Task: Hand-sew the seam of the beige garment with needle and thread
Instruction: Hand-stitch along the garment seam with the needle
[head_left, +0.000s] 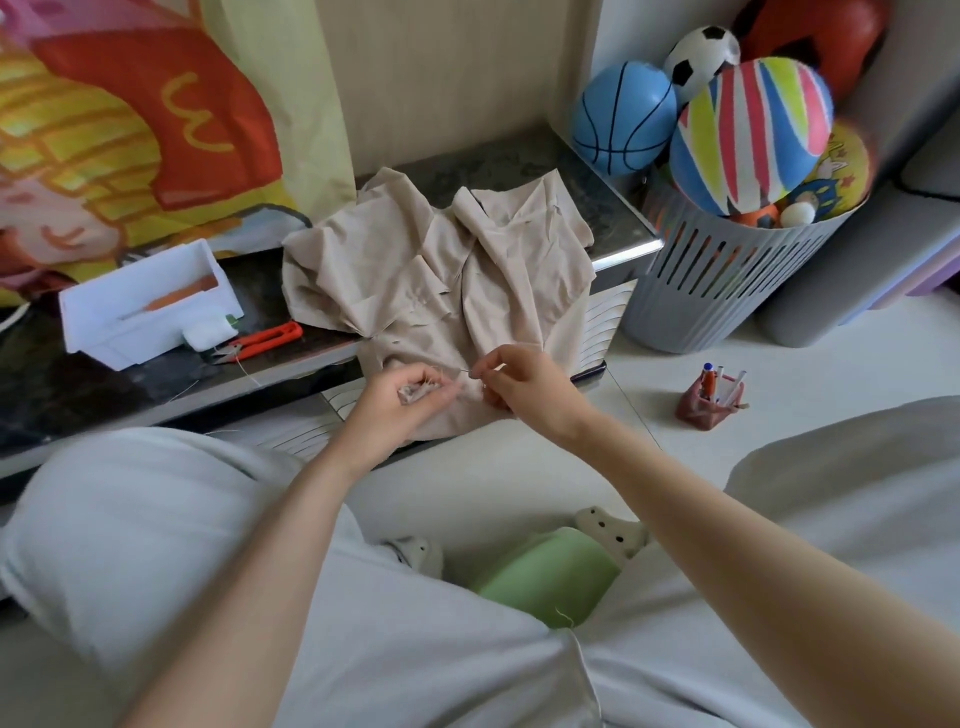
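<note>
The beige garment lies crumpled over the front edge of a low dark table. My left hand grips a bunched fold of its lower edge. Just to the right, my right hand pinches a thin needle whose tip points left toward the fold. The thread is too fine to make out between the hands.
A white plastic box with an orange-handled tool and orange thread snips sit on the table's left. A grey basket full of balls stands right. A small pen holder is on the floor. A green stool is between my knees.
</note>
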